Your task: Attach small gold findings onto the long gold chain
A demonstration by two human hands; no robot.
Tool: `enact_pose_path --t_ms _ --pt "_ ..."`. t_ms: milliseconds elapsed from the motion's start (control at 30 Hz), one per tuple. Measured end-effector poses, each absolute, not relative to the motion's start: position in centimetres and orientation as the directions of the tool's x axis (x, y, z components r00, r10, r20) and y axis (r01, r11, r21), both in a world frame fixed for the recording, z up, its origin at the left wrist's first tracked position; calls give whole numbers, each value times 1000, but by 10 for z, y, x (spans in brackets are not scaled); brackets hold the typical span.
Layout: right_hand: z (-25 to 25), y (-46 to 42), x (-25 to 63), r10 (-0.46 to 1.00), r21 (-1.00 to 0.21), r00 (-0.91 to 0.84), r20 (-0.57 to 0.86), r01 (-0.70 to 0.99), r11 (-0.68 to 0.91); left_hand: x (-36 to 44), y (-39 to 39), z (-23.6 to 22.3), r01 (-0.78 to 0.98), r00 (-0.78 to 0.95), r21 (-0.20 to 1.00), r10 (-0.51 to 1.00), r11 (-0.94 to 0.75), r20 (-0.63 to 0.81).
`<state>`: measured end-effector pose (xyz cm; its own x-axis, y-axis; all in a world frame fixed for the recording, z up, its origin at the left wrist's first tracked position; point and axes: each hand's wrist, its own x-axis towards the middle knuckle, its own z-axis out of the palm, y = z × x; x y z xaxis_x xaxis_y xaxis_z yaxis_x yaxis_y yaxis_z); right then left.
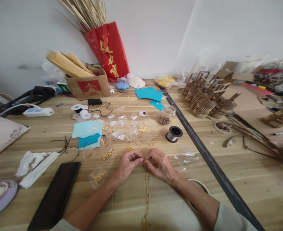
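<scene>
My left hand (130, 163) and my right hand (159, 163) meet over the wooden table, thumbs and fingertips pinched together. Between them they grip the upper end of a gold chain (147, 189). It hangs down toward me and gathers in a small heap at the near edge. Any small part at the fingertips is too tiny to make out. Just beyond my hands lie clear bags of gold findings (107, 155) and silver findings (120, 136). Another bag of gold pieces (98, 177) rests beside my left forearm.
A wire spool (174, 134) and a dish of beads (164, 119) stand beyond my right hand. A black phone (55, 195) lies at left, near blue cards (90, 134). A dark strip (199, 150) crosses the table; small woven baskets (205, 99) stand right of it.
</scene>
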<state>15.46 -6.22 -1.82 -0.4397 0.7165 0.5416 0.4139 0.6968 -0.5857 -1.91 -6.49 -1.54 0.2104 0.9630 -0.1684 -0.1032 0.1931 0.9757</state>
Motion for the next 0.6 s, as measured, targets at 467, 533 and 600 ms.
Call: enact_pose_path --t_ms 467,533,600 --pt "-17 -62 155 730 -609 -438 525 407 681 -19 -65 -17 -125 219 964 955 233 -202" --pt "-18 -62 155 745 -631 -428 511 401 664 -19 -65 -18 -123 214 965 956 230 -201" --pt "-19 -62 155 761 -653 -416 497 398 644 -19 -65 -18 -121 211 967 958 223 -195"
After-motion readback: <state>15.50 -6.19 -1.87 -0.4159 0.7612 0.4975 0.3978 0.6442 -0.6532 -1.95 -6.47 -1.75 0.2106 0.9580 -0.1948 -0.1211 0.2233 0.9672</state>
